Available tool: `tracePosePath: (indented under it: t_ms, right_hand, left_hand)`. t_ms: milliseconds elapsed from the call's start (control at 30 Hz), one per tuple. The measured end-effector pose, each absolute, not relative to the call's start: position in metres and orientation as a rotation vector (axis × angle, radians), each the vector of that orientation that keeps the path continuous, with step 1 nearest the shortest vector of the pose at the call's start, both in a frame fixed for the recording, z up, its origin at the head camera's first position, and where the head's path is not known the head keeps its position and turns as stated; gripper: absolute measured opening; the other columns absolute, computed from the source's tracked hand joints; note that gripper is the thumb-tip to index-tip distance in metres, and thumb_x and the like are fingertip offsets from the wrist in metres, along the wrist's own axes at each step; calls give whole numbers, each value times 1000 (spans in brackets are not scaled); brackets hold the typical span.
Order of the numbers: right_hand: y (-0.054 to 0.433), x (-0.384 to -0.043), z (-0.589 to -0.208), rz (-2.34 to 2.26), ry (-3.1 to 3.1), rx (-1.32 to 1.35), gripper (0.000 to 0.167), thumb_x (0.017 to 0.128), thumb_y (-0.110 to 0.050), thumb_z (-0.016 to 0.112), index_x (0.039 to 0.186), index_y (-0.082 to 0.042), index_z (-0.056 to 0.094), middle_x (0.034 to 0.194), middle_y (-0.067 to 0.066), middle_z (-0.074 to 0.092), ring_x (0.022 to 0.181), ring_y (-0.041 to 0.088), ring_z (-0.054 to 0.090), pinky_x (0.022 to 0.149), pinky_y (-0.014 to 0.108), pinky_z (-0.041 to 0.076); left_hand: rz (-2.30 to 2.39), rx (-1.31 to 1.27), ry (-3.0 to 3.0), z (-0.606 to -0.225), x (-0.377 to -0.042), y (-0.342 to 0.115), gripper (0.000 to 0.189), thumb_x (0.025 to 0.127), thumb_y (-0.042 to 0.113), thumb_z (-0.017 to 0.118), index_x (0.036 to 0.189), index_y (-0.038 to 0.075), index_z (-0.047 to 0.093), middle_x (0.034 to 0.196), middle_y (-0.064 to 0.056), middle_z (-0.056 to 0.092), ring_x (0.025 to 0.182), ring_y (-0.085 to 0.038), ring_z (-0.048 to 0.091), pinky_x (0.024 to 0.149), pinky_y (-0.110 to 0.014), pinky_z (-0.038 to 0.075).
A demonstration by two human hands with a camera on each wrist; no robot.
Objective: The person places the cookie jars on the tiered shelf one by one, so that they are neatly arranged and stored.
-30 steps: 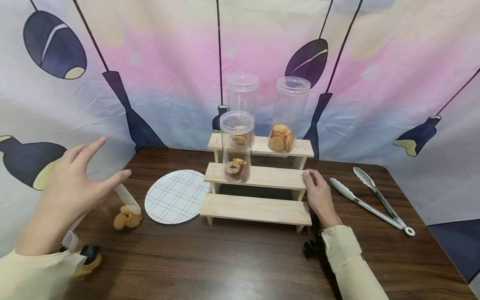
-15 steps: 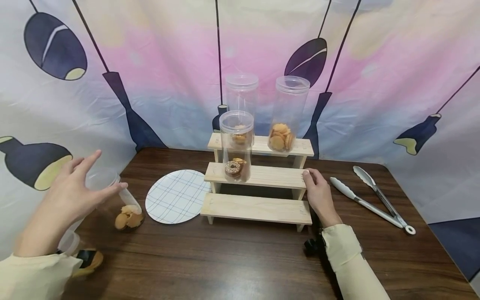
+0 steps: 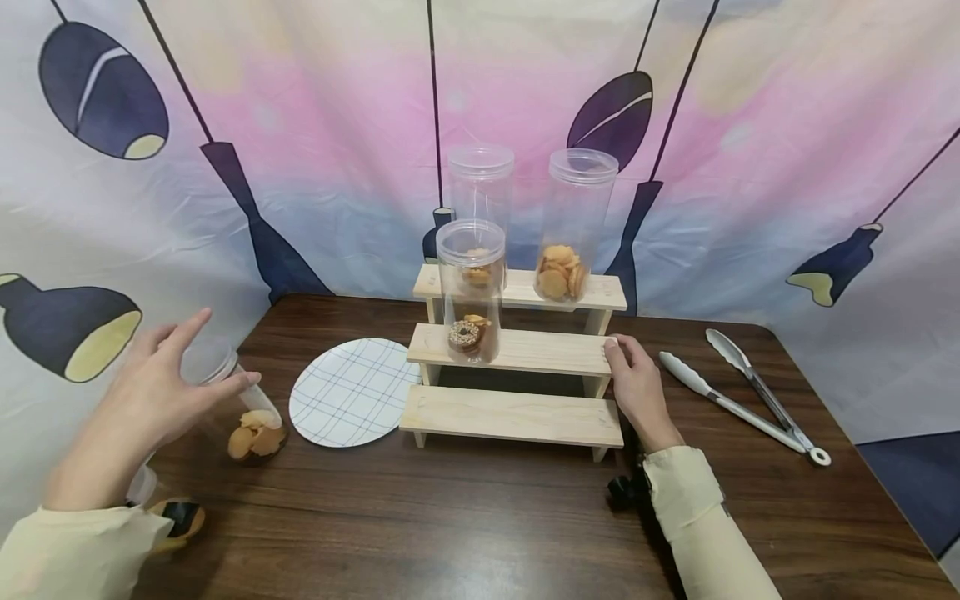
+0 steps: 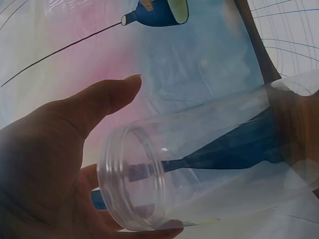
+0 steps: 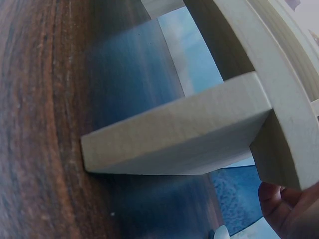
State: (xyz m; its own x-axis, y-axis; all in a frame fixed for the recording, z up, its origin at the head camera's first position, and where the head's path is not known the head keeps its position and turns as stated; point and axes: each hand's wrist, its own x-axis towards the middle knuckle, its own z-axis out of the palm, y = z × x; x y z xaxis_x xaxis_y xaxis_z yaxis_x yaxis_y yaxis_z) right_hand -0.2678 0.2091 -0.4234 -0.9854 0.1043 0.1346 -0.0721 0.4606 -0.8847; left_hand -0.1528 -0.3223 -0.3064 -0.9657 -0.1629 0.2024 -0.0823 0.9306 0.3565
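Observation:
My left hand point(image 3: 146, 404) is at the left, thumb and fingers spread around the lid end of a clear jar point(image 4: 214, 149). In the left wrist view the thumb stands apart from the lid, while the fingers lie behind and below it, perhaps touching. Round cookies point(image 3: 255, 435) sit at this jar's bottom. My right hand point(image 3: 641, 392) grips the right end of the middle step of a three-step wooden display stand point(image 3: 555, 350), thumb on top. On that step stands a jar point(image 3: 472, 287) with a ring-shaped cookie; the top step bears two more cookie jars point(image 3: 576, 217).
A round white checked plate point(image 3: 352, 392) lies between the left jar and the stand. Metal tongs point(image 3: 750, 408) rest spread on the dark wooden table point(image 3: 465, 517) at the right. Partly hidden by the left wrist is a tan and black item point(image 3: 180, 521). A patterned cloth point(image 3: 330, 125) hangs behind.
The left hand has come down from above to around the left jar's lid, then shifted slightly right. The right hand keeps its hold on the stand.

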Motion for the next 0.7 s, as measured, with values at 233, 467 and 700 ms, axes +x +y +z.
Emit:
tracePosePath:
  t_ms: [233, 467, 700]
  right_hand:
    - [209, -268, -424, 1528, -2551, -34, 63, 102, -61, 35, 142, -15, 51, 118, 17, 61, 80, 28, 58, 69, 36, 48]
    - [209, -268, -424, 1520, -2554, -31, 65, 102, -61, 35, 143, -13, 50, 122, 18, 60, 84, 30, 60, 70, 36, 49]
    - [209, -268, -423, 1539, -2554, -41, 64, 102, -61, 35, 143, -15, 50, 129, 19, 59, 97, 33, 62, 73, 36, 50]
  left_hand:
    - [-522, 184, -2857, -312, -152, -325, 101, 87, 53, 72, 160, 10, 17, 149, -43, 18, 129, -63, 24, 91, -78, 28]
    - [-526, 155, -2829, -318, -152, -327, 92, 89, 48, 72, 158, 9, 24, 148, -43, 20, 127, -64, 27, 91, -78, 28]
    - [-527, 141, -2806, -320, -152, -326, 84, 91, 44, 71, 155, 6, 33, 148, -41, 23, 129, -64, 27, 92, -77, 28]
